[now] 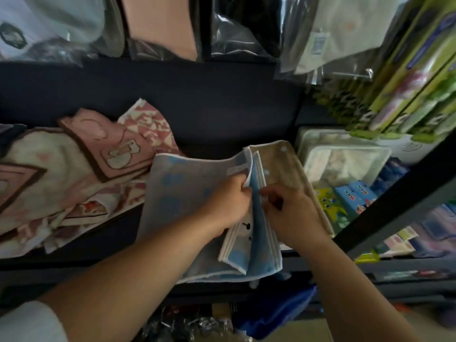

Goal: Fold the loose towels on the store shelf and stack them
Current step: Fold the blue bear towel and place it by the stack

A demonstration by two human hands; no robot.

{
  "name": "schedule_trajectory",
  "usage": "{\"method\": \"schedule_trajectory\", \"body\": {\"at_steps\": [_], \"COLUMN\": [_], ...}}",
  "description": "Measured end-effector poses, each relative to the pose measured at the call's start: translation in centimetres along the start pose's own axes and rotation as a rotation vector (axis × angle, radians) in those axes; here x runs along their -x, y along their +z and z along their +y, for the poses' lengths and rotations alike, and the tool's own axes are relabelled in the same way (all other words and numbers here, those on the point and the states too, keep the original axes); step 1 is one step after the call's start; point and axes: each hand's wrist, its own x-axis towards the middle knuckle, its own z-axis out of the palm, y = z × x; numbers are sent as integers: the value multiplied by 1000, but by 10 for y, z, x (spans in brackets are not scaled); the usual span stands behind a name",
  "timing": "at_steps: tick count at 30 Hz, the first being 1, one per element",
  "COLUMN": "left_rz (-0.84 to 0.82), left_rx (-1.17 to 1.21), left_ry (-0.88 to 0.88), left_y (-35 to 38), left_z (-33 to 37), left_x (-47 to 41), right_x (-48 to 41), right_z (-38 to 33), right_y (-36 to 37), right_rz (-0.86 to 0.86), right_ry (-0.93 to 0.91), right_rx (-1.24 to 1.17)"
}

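A light blue towel (177, 191) with white edging lies on the dark shelf (209, 112), partly folded, its doubled layers hanging over the front edge. My left hand (227, 201) pinches its upper edge near a small white label. Just to the right, my right hand (288, 208) grips a fold of the same towel. A beige towel (283, 166) lies under it on the right. A loose heap of pink and cream towels (81, 174) covers the shelf's left side.
Bagged goods hang above the shelf (328, 33). Green packaged items (407, 95) hang at the upper right. Packed cloths (345, 159) and colourful small packs (345, 201) fill the neighbouring shelf on the right. A black upright post (394, 196) stands close to my right arm.
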Motion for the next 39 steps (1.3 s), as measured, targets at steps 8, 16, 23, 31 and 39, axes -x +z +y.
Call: {"method": "schedule_trajectory", "body": {"at_steps": [8,16,23,31,39], "left_rz": [-62,-43,257,57,97], "left_rx": [96,335,-591,-963,-833], "left_ry": [-17,-135,205,-57,22], "left_y": [7,-1,-40,-63,-74], "left_z": [12,-6,-46,-86,-82], "left_x": [12,25,20,-3,5], "right_x": [-3,-3,-17,-18,-5], "right_z": [6,-1,-8,-10,-53], "right_y": [1,-4,-4,-15,0], "right_rz": [4,-18,51,-72,116], "right_ry": [62,79,-62,30,-313], "right_rx": [-172,-181,101,329,549]}}
